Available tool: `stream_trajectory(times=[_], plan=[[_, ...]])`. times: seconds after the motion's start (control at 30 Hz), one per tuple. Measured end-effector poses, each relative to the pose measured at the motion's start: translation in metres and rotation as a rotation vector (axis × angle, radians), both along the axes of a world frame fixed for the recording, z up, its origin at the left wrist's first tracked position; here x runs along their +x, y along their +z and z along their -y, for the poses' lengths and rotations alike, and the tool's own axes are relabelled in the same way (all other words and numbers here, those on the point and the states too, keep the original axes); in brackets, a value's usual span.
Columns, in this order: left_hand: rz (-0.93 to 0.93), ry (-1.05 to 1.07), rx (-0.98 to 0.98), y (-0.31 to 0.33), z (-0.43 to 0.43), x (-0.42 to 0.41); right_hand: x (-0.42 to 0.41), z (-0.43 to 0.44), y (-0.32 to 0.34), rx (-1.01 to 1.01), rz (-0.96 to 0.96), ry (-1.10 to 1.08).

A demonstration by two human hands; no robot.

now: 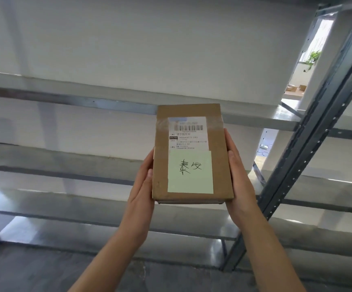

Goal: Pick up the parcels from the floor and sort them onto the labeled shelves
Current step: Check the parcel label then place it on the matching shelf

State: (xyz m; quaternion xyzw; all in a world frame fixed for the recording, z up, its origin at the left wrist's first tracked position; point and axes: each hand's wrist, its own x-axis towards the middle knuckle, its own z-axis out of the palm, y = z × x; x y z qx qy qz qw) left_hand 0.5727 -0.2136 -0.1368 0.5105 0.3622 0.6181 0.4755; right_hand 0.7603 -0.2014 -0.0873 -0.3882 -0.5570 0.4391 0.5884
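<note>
Parcel [192, 153], brown cardboard with a green handwritten note [190, 172], clasped between left hand [142, 186] and right hand [239, 180], near grey shelves [65, 171].

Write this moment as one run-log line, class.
stage: carrying | held: cardboard parcel, both sides clasped | left hand | right hand | note: green sticky note, handwritten | ahead: metal shelves

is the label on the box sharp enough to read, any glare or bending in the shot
Head view: sticky note handwriting crisp, printed label small text soft; glare on the shelves lower left; wide-angle lens bends the upright post; window overexposed.
</note>
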Motion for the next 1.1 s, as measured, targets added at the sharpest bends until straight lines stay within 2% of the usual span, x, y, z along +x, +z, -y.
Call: stream_trajectory(times=[0.37, 0.67, 0.93, 1.1], plan=[[0.093, 0.249, 0.009, -0.002, 0.044, -0.134, -0.145, 0.009, 0.001, -0.018, -0.014, 0.241], [0.222, 0.501, -0.021, 0.002, 0.109, -0.276, -0.312, 0.024, 0.008, -0.053, 0.006, 0.498], [0.171, 0.779, -0.019, -0.001, 0.179, -0.411, -0.476, 0.056, -0.008, -0.043, -0.040, 0.762], [0.102, 0.887, -0.045, -0.010, 0.206, -0.461, -0.542, 0.070, -0.017, -0.073, -0.076, 0.863]])
